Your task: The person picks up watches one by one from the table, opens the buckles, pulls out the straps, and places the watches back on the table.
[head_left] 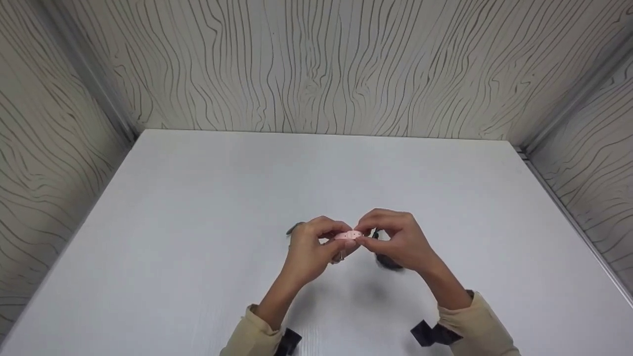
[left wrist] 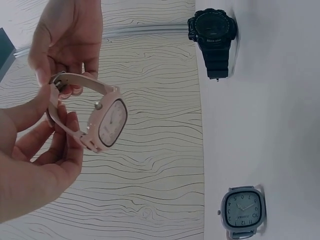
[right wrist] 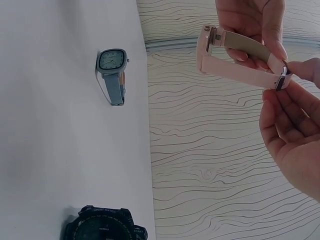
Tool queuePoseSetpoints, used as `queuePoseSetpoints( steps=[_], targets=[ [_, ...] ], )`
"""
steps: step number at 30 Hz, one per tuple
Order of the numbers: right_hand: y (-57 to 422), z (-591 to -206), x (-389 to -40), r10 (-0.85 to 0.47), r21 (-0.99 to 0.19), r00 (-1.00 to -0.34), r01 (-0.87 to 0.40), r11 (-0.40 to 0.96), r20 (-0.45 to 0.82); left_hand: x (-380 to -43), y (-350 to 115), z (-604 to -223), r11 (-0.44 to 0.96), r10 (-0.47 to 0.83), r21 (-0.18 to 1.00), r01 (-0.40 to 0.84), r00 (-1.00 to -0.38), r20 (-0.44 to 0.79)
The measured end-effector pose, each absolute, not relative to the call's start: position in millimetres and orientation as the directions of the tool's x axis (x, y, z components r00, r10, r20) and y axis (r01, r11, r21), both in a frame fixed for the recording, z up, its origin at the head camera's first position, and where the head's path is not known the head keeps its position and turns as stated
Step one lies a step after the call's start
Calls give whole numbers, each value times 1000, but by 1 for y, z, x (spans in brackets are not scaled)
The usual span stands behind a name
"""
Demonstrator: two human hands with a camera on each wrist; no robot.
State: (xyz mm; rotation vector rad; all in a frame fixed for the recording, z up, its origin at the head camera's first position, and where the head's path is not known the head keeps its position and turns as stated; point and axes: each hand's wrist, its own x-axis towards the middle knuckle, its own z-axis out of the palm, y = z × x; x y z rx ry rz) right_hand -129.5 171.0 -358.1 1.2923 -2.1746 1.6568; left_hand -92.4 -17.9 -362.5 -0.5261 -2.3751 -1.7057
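A pink wristwatch (left wrist: 112, 122) with a squarish face is held up over the white table between both hands. Its strap is looped, with the end through the metal buckle (right wrist: 282, 80). My left hand (head_left: 309, 247) pinches the strap near the buckle between thumb and fingers. From the other side my right hand (head_left: 403, 240) pinches the strap at the buckle, its fingertips meeting the left ones. In the head view only the pink strap (head_left: 348, 235) shows between the fingers; the dial is hidden there.
On the white table (head_left: 198, 198) lie a black digital watch (left wrist: 214, 35), partly behind the right hand in the head view, and a blue-grey square watch (right wrist: 112, 62), mostly hidden by the left hand there. Wood-patterned panels (head_left: 306, 64) stand behind and at both sides.
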Motion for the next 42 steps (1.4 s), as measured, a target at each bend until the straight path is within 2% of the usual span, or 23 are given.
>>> queuePoseSetpoints(
  steps=[4, 10, 19, 26, 33, 42],
  targets=[
    [171, -357, -128, -536, -781, -647, -624, -37, 542, -92, -19, -362, 281, 182, 889, 361, -930, 320],
    [174, -356, -128, -538, -814, -669, -578, -58, 514, -92, -19, -361, 277, 172, 893, 355, -933, 318],
    [175, -352, -131, -604, -785, -648, -617, 60, 463, -92, -19, -360, 319, 154, 881, 348, -937, 314],
    [171, -349, -129, -590, -758, -680, -631, 166, 437, -92, -19, -357, 328, 163, 875, 355, -934, 317],
    [162, -323, -113, -571, -756, -685, -634, 161, 453, -91, -19, -356, 364, 176, 847, 388, -921, 346],
    [159, -318, -110, -553, -740, -702, -639, 211, 448, -90, -20, -354, 369, 174, 861, 350, -936, 306]
  ],
)
